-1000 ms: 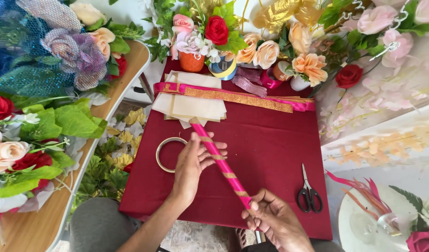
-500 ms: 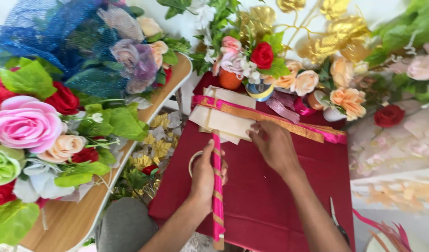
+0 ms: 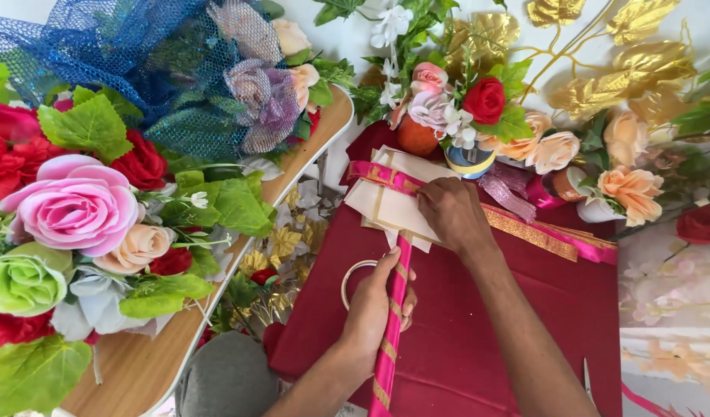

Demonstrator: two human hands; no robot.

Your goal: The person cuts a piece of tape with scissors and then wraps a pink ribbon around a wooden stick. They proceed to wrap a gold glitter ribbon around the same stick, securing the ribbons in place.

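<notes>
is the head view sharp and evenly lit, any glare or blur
Head view: soft, even light, no harsh shadows; left hand gripping the pink ribbon-wrapped stick and right hand on the cream paper sheets look sharp; gold foil leaves show mild sheen; frame edges slightly soft.

Left hand point(image 3: 374, 305) grips a pink ribbon-wrapped stick point(image 3: 392, 324) over the red cloth point(image 3: 463, 347). Right hand point(image 3: 451, 212) presses cream paper sheets point(image 3: 389, 205) at 12 o'clock. Metal ring point(image 3: 349, 276) sits just at 9 o'clock of the stick, big pink rose point(image 3: 73, 205) further out.
</notes>
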